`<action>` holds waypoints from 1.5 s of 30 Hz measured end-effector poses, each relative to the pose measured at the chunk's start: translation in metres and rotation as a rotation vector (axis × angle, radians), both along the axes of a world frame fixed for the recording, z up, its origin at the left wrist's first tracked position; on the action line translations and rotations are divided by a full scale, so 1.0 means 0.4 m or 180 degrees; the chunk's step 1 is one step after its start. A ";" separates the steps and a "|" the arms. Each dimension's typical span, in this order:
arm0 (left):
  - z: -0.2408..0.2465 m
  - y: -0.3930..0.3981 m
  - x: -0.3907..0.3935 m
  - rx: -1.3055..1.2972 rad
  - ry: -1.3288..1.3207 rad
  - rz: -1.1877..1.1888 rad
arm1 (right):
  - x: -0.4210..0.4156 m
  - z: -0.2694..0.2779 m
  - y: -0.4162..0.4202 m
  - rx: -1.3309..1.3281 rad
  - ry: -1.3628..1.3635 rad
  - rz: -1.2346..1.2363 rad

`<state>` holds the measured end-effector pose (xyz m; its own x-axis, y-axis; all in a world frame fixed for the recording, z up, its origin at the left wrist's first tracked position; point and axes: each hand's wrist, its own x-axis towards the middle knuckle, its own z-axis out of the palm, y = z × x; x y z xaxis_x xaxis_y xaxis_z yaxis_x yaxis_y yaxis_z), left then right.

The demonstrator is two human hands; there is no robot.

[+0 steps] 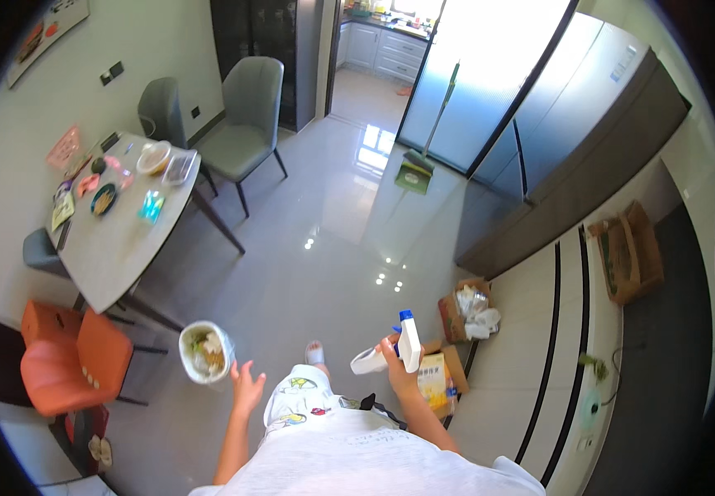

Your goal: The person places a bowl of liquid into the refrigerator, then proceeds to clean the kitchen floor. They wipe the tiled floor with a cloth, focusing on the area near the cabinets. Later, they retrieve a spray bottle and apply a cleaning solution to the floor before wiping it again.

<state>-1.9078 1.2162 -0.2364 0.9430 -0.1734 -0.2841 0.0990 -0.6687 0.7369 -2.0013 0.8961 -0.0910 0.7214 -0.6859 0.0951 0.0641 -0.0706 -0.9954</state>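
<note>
My right hand (402, 366) is closed around the neck of a white spray bottle (409, 341) with a blue nozzle tip. A white object (369, 361), perhaps a folded cloth, lies against the same hand. My left hand (246, 387) hangs with its fingers apart and nothing in it. Just left of its fingertips stands a white, bag-lined trash bin (205, 352) with refuse inside. Farther left is a table (109, 260) bearing a lidded round container (154, 158), a clear plastic box (179, 167), a small dark bowl (104, 199) and a blue-green packet (151, 206).
Grey chairs (236, 146) and an orange chair (75, 366) stand around the table. A broom and green dustpan (414, 177) lean near the glass door. Cardboard boxes of items (451, 319) sit by the right cabinet. A paper bag (628, 253) rests at far right.
</note>
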 end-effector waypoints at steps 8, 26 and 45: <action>0.282 -0.739 0.737 -0.0472 -0.1082 -0.1606 | 0.398 0.009 -0.379 0.0158 -0.0015 -0.0591; 0.031 -1.105 1.621 0.0295 0.0222 0.0476 | 1.684 0.061 -1.235 -0.0780 0.0136 0.0128; 0.285 -2.348 2.948 -0.0500 -0.0623 -0.1599 | 2.676 -0.035 -1.940 -0.0306 0.0084 -0.0184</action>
<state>-0.7286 0.2768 -0.1224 0.7660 -0.6411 -0.0468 -0.3520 -0.4793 0.8040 -0.9311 0.1201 -0.1050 0.6840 -0.7151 0.1441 0.0312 -0.1687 -0.9852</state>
